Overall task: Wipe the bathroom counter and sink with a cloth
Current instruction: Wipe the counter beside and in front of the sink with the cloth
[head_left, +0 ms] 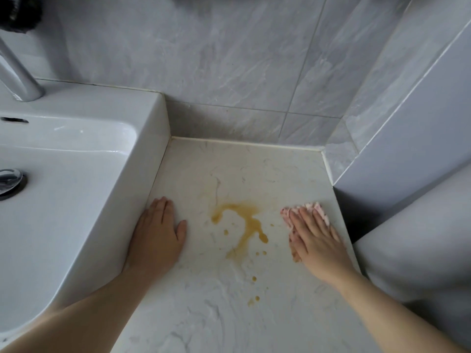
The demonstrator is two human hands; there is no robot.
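Dim, soft daylight (edges perhaps warped).

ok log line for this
right hand flat on pink cloth | left hand flat on marble counter by white sink | amber spill between, unwiped

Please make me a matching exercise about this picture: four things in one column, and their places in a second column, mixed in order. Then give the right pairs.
1. cloth
2. stain
3. left hand
4. drain

A. on the counter, between the two hands
B. in the sink
C. under the right hand
D. flat on the counter, beside the sink

Pairs: 1-C, 2-A, 3-D, 4-B.
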